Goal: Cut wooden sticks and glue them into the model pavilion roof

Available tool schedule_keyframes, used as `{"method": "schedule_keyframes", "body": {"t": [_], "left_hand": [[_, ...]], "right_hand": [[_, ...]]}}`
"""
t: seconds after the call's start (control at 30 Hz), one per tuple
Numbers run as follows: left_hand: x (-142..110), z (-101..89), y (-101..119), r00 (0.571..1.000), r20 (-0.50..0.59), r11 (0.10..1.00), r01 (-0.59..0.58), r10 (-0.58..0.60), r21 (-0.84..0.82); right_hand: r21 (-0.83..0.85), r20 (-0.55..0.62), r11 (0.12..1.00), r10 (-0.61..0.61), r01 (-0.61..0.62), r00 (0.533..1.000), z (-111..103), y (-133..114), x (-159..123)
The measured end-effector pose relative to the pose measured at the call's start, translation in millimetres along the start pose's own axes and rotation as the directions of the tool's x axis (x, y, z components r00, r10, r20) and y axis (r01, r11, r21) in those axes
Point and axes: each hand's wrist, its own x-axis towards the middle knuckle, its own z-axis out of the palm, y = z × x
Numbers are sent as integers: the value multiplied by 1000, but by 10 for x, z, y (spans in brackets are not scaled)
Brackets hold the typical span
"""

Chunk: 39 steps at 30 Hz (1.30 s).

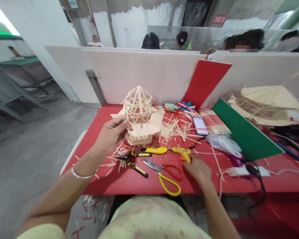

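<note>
A small house built of wooden sticks (140,116) stands on the red table (129,182). My left hand (113,132), a silver bangle on its wrist, is raised beside the house with its fingers closed in a pinch against the house's left side. My right hand (198,169) rests on the table with its fingers at the handle of a yellow glue gun (182,153). Whether it grips the handle I cannot make out. Red-and-yellow scissors (165,174) lie between my hands, next to black-and-yellow cutters (134,161).
Loose sticks (175,127) litter the table behind the tools. A green board (246,132) and a red board (204,81) lean at the right, with a plastic bag (223,144), a power strip (241,171) and cables. White partitions (144,71) wall the back; other people sit beyond.
</note>
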Motion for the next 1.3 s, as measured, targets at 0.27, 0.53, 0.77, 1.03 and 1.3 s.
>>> {"method": "schedule_keyframes", "body": {"t": [0.27, 0.53, 0.77, 1.03, 1.3], "left_hand": [[138, -187, 162, 999, -19, 999, -32, 32, -8], [275, -170, 51, 999, 39, 999, 23, -21, -33], [213, -50, -150, 999, 14, 982, 47, -45, -181], [305, 63, -197, 998, -4, 960, 58, -61, -274], [319, 150, -109, 998, -34, 963, 38, -48, -267]], "right_hand": [[333, -212, 923, -126, 193, 969, -186, -166, -57], [490, -516, 648, -322, 582, 794, -1405, -1103, -253], [-25, -777, 823, -372, 567, 507, -1904, -1983, -115], [-283, -775, 838, -487, 467, 402, -1842, -2243, 112], [-344, -803, 812, -515, 472, 300, -1885, -2469, 374]]}}
